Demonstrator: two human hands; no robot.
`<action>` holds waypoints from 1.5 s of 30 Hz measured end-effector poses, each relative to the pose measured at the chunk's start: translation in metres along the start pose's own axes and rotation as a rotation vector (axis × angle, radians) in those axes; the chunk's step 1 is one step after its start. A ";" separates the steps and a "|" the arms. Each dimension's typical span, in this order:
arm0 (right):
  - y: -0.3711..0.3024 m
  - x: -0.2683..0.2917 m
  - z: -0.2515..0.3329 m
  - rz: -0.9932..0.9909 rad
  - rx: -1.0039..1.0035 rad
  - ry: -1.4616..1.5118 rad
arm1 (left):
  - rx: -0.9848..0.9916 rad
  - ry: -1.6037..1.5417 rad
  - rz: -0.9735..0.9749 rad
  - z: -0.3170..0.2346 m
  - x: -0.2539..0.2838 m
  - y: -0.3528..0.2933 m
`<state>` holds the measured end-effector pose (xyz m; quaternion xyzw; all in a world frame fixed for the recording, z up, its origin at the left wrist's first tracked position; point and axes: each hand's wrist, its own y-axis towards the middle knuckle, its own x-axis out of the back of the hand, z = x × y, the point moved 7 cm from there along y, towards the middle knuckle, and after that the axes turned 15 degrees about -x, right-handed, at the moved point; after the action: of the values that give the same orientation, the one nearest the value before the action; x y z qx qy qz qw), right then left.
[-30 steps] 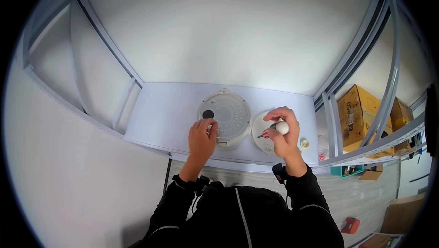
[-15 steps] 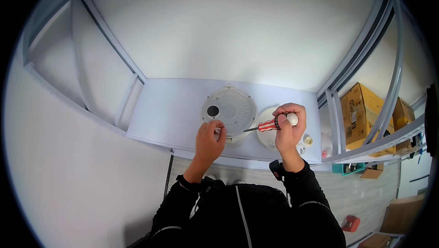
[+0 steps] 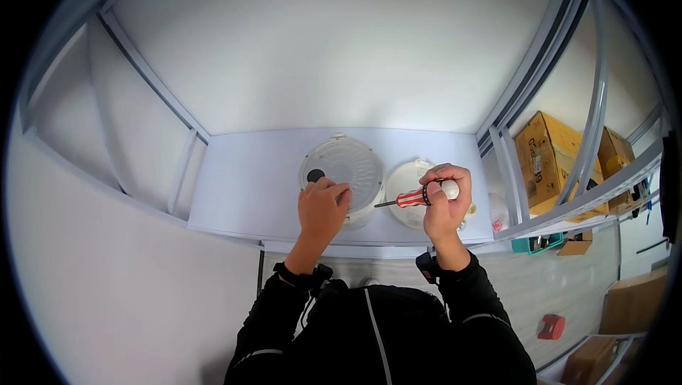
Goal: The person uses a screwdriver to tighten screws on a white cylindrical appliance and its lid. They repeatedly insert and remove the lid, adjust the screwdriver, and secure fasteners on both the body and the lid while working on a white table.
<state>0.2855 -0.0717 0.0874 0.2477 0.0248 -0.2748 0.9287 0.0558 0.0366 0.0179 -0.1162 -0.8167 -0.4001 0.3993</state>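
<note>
A screwdriver (image 3: 410,199) with a red-and-white striped handle lies in the grip of my right hand (image 3: 445,204). Its metal shaft points left, with the tip apart from the parts on the table. Over the near left rim of a round, translucent-topped white housing (image 3: 361,165) are the curled fingers of my left hand (image 3: 323,211). Whatever they pinch, if anything, is hidden. A dark round spot (image 3: 315,175) on the housing shows just beyond those fingers. Partly behind my right hand and the screwdriver lies a round white plate-like part (image 3: 401,213).
The pale table (image 3: 241,186) is framed by grey metal posts. Small round containers (image 3: 472,209) sit beyond my right wrist, partly covered. Cardboard boxes (image 3: 547,161) stand on the right, with a teal bin (image 3: 536,244) below them and a red object (image 3: 551,327) on the floor.
My left hand has moved slightly inward over the housing's rim, now partly covering the dark spot. The right hand still holds the screwdriver. The whole view has shifted a little.
</note>
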 end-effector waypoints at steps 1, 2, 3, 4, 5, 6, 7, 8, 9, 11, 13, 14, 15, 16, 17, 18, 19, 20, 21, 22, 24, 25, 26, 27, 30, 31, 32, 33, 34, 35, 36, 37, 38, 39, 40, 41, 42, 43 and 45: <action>-0.001 0.002 0.001 -0.003 -0.012 0.019 | -0.002 -0.002 0.011 0.000 -0.002 0.001; -0.001 0.003 0.001 -0.005 -0.024 0.039 | -0.002 -0.002 0.021 0.000 -0.003 0.002; -0.003 0.004 0.003 -0.005 -0.025 0.042 | -0.002 -0.002 0.030 0.000 -0.005 0.003; -0.004 0.004 0.004 -0.005 -0.026 0.045 | -0.019 -0.001 0.030 -0.001 -0.005 0.004; -0.004 0.005 0.005 -0.003 -0.027 0.049 | -0.035 0.002 0.030 -0.002 -0.005 0.005; -0.004 0.006 0.007 -0.013 0.004 0.026 | -0.051 0.006 0.029 -0.003 -0.006 0.005; -0.004 0.007 0.008 -0.024 0.036 0.004 | -0.060 -0.038 0.009 -0.003 -0.005 0.005; -0.005 0.007 0.010 -0.036 0.065 -0.019 | -0.070 -0.081 -0.008 -0.002 -0.005 0.003; -0.005 0.008 0.011 -0.036 0.058 -0.007 | -0.078 -0.124 -0.025 -0.002 -0.004 0.001; -0.003 0.008 0.014 -0.037 0.042 0.016 | -0.126 -0.189 -0.087 -0.005 0.003 -0.004; -0.002 0.008 0.013 -0.041 0.021 0.043 | -0.150 -0.240 -0.123 -0.009 0.008 -0.009; -0.001 0.008 0.012 -0.039 0.011 0.058 | -0.150 -0.258 -0.133 -0.011 0.010 -0.011; -0.002 0.006 0.011 -0.041 0.002 0.055 | -0.150 -0.275 -0.143 -0.012 0.012 -0.013; -0.003 0.003 0.010 -0.042 -0.007 0.052 | -0.160 -0.287 -0.161 -0.015 0.015 -0.014; -0.003 0.000 0.009 -0.041 -0.014 0.048 | -0.169 -0.299 -0.182 -0.018 0.018 -0.015; -0.004 -0.003 0.009 -0.028 -0.010 0.039 | -0.178 -0.311 -0.202 -0.020 0.020 -0.016; -0.004 -0.005 0.008 -0.015 -0.006 0.031 | -0.172 -0.325 -0.213 -0.021 0.022 -0.017; -0.005 -0.008 0.007 -0.002 -0.003 0.024 | -0.164 -0.339 -0.223 -0.021 0.023 -0.018; -0.006 -0.011 0.008 0.007 -0.003 0.033 | -0.157 -0.353 -0.233 -0.022 0.024 -0.020; -0.007 -0.014 0.008 0.015 -0.004 0.043 | -0.139 -0.355 -0.228 -0.021 0.025 -0.021; -0.007 -0.017 0.010 0.031 0.007 0.047 | -0.108 -0.363 -0.216 -0.020 0.025 -0.023; -0.007 -0.018 0.010 0.040 0.017 0.041 | -0.093 -0.364 -0.213 -0.019 0.025 -0.024; -0.007 -0.019 0.011 0.047 0.028 0.036 | -0.080 -0.366 -0.210 -0.020 0.026 -0.024; -0.007 -0.020 0.010 0.061 0.037 0.041 | -0.068 -0.368 -0.206 -0.019 0.026 -0.025; -0.008 -0.022 0.007 0.085 0.043 0.042 | -0.081 -0.357 -0.196 -0.020 0.026 -0.026; -0.009 -0.024 0.008 0.081 0.031 0.033 | -0.104 -0.348 -0.203 -0.021 0.027 -0.025; -0.009 -0.025 0.008 0.077 0.020 0.025 | -0.127 -0.339 -0.211 -0.023 0.028 -0.024; -0.009 -0.025 0.008 0.079 0.022 0.024 | -0.150 -0.331 -0.218 -0.025 0.029 -0.024; -0.009 -0.024 0.009 0.080 0.024 0.023 | -0.159 -0.329 -0.219 -0.026 0.029 -0.024; -0.009 -0.024 0.009 0.082 0.028 0.022 | -0.169 -0.327 -0.220 -0.026 0.029 -0.024; -0.008 -0.023 0.009 0.090 0.017 0.024 | -0.179 -0.325 -0.221 -0.026 0.029 -0.025; -0.008 -0.022 0.009 0.097 0.007 0.025 | -0.188 -0.323 -0.222 -0.027 0.029 -0.025; -0.007 -0.020 0.008 0.104 -0.005 0.027 | -0.196 -0.321 -0.221 -0.027 0.029 -0.025; -0.007 -0.020 0.007 0.120 -0.019 0.009 | -0.204 -0.320 -0.219 -0.027 0.028 -0.025; -0.007 -0.019 0.005 0.136 -0.033 -0.009 | -0.214 -0.319 -0.214 -0.028 0.028 -0.024; -0.007 -0.020 0.004 0.152 -0.047 -0.027 | -0.225 -0.317 -0.210 -0.028 0.029 -0.024; -0.006 -0.023 0.004 0.186 -0.067 -0.002 | -0.235 -0.314 -0.206 -0.029 0.029 -0.023; -0.004 -0.026 0.005 0.219 -0.086 0.023 | -0.246 -0.303 -0.192 -0.029 0.029 -0.023; 0.000 -0.031 0.007 0.265 -0.126 0.011 | -0.266 -0.281 -0.163 -0.029 0.029 -0.024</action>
<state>0.2586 -0.0596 0.0993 0.1913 0.0140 -0.1464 0.9704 0.0408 -0.0040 0.0364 -0.1559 -0.8111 -0.5153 0.2287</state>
